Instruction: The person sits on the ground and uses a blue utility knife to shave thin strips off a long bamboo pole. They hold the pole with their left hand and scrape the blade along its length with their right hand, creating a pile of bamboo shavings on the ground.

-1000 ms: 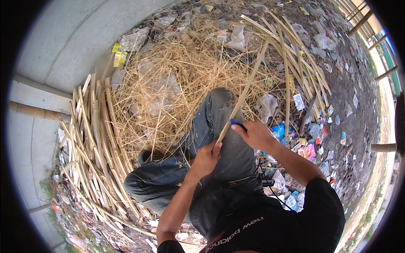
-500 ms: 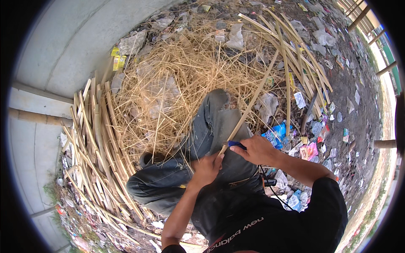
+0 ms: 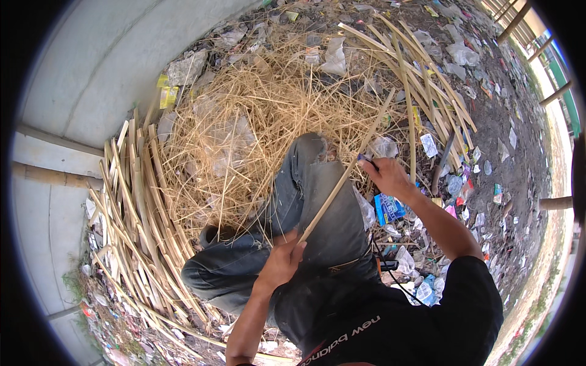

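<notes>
A long pale bamboo strip (image 3: 332, 196) slants across my lap, its far end up by the heap of shavings. My left hand (image 3: 283, 261) is closed round its near end, close to my body. Farther along the strip, my right hand (image 3: 390, 175) grips a blue-handled knife (image 3: 366, 160). The knife lies against the strip just past my raised knee; its blade is mostly hidden. Thin, curled bamboo shavings (image 3: 262, 116) are heaped beyond my bent legs.
On the left, many bamboo strips (image 3: 137, 207) lie piled beside a grey wall (image 3: 79, 73). Another bundle of strips (image 3: 427, 91) rests at far right. Litter covers the dark ground (image 3: 500, 122), with a blue wrapper (image 3: 389, 209) near my right forearm.
My right hand has slid the knife away along the strip, toward its far end. My left hand has drawn back slightly toward my body and left, still holding the strip.
</notes>
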